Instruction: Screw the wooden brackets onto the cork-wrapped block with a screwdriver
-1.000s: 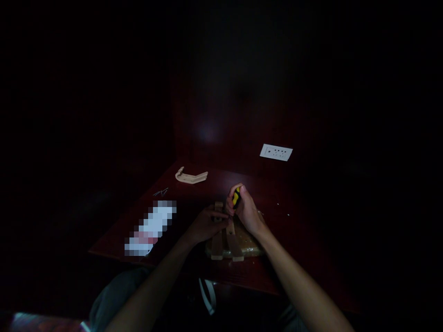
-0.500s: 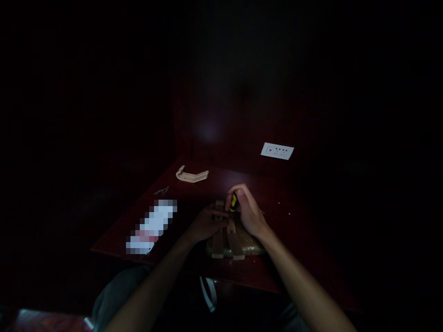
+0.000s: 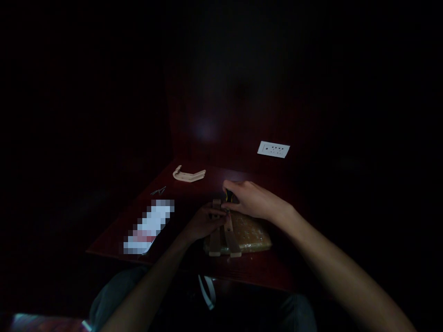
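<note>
My right hand [image 3: 247, 199] is closed around a black-and-yellow screwdriver [image 3: 229, 195], held upright with the tip pointing down. Below it lie two wooden strips, the left strip [image 3: 215, 242] and the right strip [image 3: 231, 237], side by side on a plastic-wrapped brownish package [image 3: 254, 233]. My left hand [image 3: 202, 222] reaches across both strips, its fingers gripping the right one close to the screwdriver's tip. What sits right under the tip is too dark and small to make out.
A curved pale wooden piece [image 3: 188, 175] rests at the back of the dark red table [image 3: 194, 193]. Several thin screws [image 3: 158, 191] lie to the left, above a blurred white sheet [image 3: 148, 228]. A white socket plate [image 3: 273, 149] is on the back panel.
My right hand has turned around the screwdriver, its wrist and forearm swinging out to the right, and more of the package shows. My left hand stays on the strips. The view has shifted slightly.
</note>
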A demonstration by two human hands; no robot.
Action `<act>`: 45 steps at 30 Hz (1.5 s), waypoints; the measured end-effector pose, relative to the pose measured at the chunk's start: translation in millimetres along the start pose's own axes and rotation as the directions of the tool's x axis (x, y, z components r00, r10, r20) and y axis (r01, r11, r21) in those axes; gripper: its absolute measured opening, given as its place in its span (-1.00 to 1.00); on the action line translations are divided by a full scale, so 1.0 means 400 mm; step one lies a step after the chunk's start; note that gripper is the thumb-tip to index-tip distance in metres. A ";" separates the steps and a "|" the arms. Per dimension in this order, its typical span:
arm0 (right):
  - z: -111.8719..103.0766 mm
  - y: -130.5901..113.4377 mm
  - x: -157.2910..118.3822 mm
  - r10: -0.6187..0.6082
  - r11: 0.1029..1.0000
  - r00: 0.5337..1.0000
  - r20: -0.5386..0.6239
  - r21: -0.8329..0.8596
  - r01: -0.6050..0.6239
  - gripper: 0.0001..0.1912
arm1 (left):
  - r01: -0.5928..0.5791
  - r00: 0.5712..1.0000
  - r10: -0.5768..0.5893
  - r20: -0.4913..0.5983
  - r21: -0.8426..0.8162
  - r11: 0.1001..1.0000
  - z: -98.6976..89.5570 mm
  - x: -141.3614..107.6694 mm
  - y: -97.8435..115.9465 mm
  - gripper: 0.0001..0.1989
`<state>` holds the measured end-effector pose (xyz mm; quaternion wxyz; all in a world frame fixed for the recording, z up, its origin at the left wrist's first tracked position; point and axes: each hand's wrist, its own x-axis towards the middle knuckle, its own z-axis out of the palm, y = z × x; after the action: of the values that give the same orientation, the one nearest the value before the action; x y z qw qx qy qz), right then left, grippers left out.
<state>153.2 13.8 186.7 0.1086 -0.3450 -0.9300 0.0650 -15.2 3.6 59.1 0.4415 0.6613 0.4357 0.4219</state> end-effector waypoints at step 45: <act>-0.071 -0.037 0.059 0.086 0.981 0.933 0.350 -0.191 -0.019 -0.77 | -0.056 0.998 0.054 0.042 0.040 0.998 -0.002 0.008 -0.016 -0.76</act>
<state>133.5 19.3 220.6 -0.0961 -0.3609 -0.9266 0.0433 -16.4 8.4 53.7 0.4248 0.6905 0.4167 0.4112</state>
